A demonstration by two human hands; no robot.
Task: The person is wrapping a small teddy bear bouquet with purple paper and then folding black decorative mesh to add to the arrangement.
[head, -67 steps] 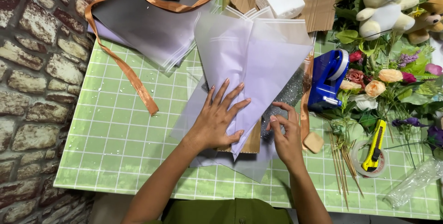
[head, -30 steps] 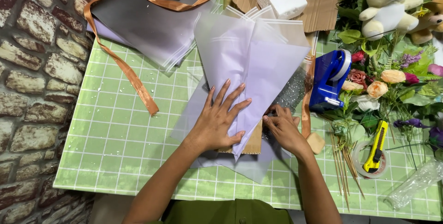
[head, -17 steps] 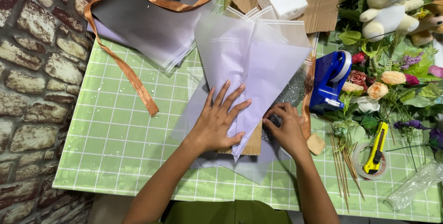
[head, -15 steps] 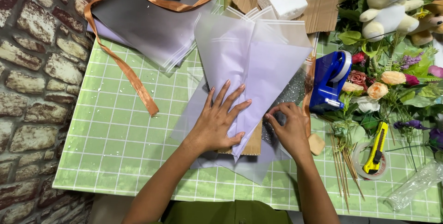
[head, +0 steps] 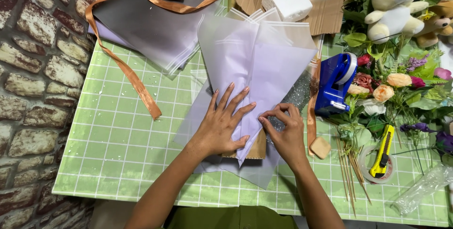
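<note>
Folded sheets of pale lilac translucent wrapping paper (head: 264, 64) lie fanned into a cone shape on the green grid table cover (head: 113, 153). My left hand (head: 224, 123) presses flat on the lower part of the cone, fingers spread. My right hand (head: 283, 130) sits just to the right, its thumb and fingertips pinching the paper's right edge. A brown cardboard piece (head: 257, 151) shows under the cone's tip. Glittery grey material (head: 297, 97) peeks out beneath the right side of the paper.
A blue tape dispenser (head: 335, 85) stands right of the paper, beside flowers (head: 387, 90) and a plush bear (head: 389, 5). A yellow utility knife (head: 382, 151) lies on a tape roll. An orange ribbon (head: 127, 71) loops around stacked sheets (head: 146, 26) at the back left, with white foam blocks (head: 288, 0).
My right hand has shifted up and left along the paper's right edge, from lying over the glittery material to pinching the fold. My left hand has stayed pressed flat.
</note>
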